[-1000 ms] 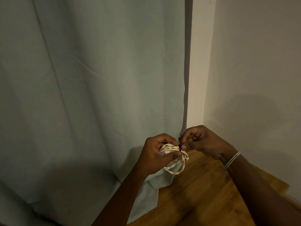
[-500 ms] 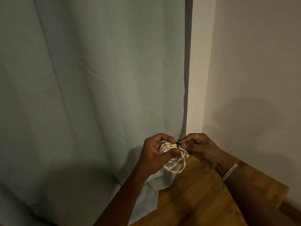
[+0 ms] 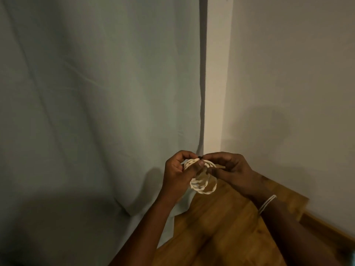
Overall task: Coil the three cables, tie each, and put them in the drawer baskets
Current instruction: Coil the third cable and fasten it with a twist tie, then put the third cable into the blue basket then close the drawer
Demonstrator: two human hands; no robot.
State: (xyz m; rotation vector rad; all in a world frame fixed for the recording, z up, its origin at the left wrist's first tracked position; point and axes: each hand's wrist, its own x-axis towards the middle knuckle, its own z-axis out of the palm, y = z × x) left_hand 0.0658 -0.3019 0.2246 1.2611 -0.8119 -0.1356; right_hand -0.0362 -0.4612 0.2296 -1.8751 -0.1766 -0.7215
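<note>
coil [image 3: 203, 184] is being held between both hands over the floor [image 3: 221, 227], loops hanging down. left hand [image 3: 177, 174] is clamped on its top; right hand [image 3: 233, 172] is pinching the dark tie [image 3: 201, 157] there, equally near.

Pale braided cable [image 3: 203, 186] with a matt weave in my fingers, soft creased cloth curtain [image 3: 99, 104] left, varnished grainy wood floor [image 3: 221, 233] near, matt painted wall [image 3: 292, 73] right

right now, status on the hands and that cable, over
Left hand shut on coiled white cable. Right hand pinching small dark tie at coil top. Coil held above wooden floor; no drawer baskets in view.
</note>
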